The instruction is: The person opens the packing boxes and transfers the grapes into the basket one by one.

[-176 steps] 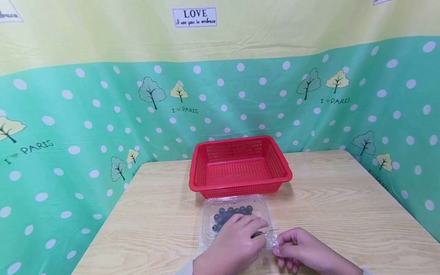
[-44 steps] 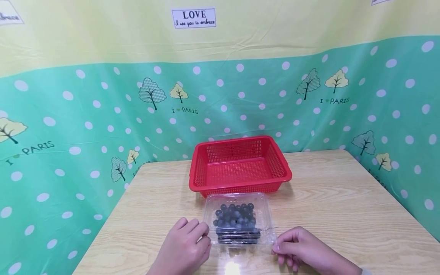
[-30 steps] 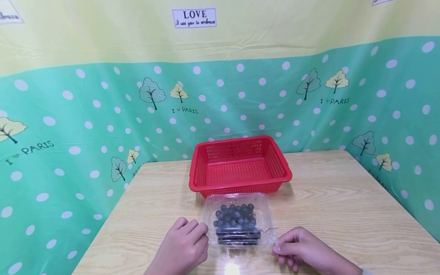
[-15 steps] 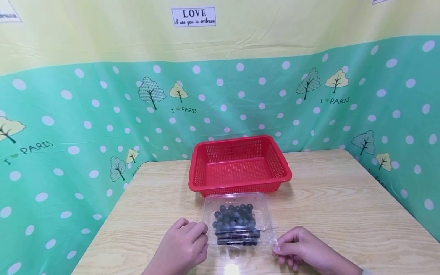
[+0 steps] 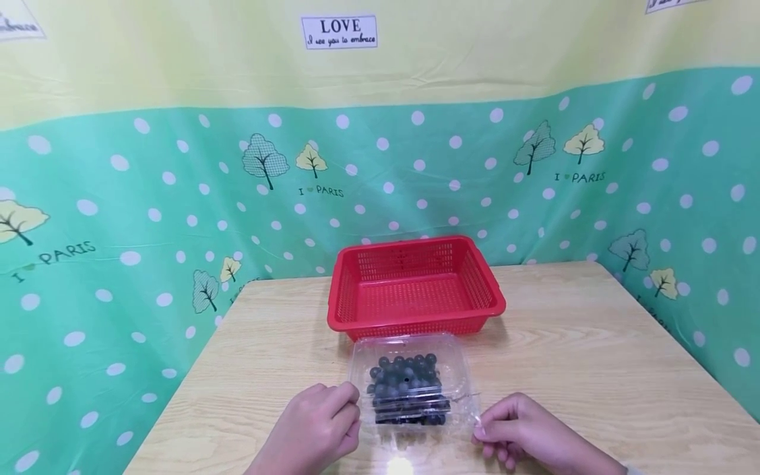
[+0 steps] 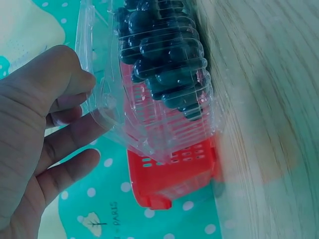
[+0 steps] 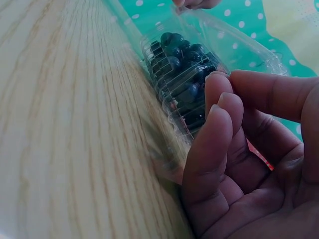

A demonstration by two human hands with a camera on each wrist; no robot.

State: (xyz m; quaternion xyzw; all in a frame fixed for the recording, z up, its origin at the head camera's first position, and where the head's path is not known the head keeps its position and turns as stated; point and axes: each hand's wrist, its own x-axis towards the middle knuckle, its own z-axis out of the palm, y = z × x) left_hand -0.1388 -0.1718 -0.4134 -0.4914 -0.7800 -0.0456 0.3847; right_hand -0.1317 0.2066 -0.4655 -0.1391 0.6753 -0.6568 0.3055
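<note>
A clear plastic clamshell box (image 5: 457, 369) stands in front of the red basket, its lid over a pile of dark, round blueberries (image 5: 406, 382). My left hand (image 5: 317, 425) is at the box's left side, thumb and index finger pinching the rim edge. In the left wrist view the other fingers of that hand (image 6: 55, 119) spread loosely below the clear rim. My right hand (image 5: 525, 429) pinches the front right corner of the plastic between thumb and fingertips. The right wrist view shows its curled fingers (image 7: 224, 109) close in front of the berries.
Directly behind the box sits a red perforated plastic basket (image 5: 415, 326) with nothing in it. The pale wood-grain table (image 5: 564, 343) reaches back to a green and yellow printed curtain (image 5: 386, 165), which also encloses both sides.
My left hand has gone from over the box to its left edge, uncovering the berries. Over the last second its knuckles have dipped slightly. The right hand has stayed at its corner.
</note>
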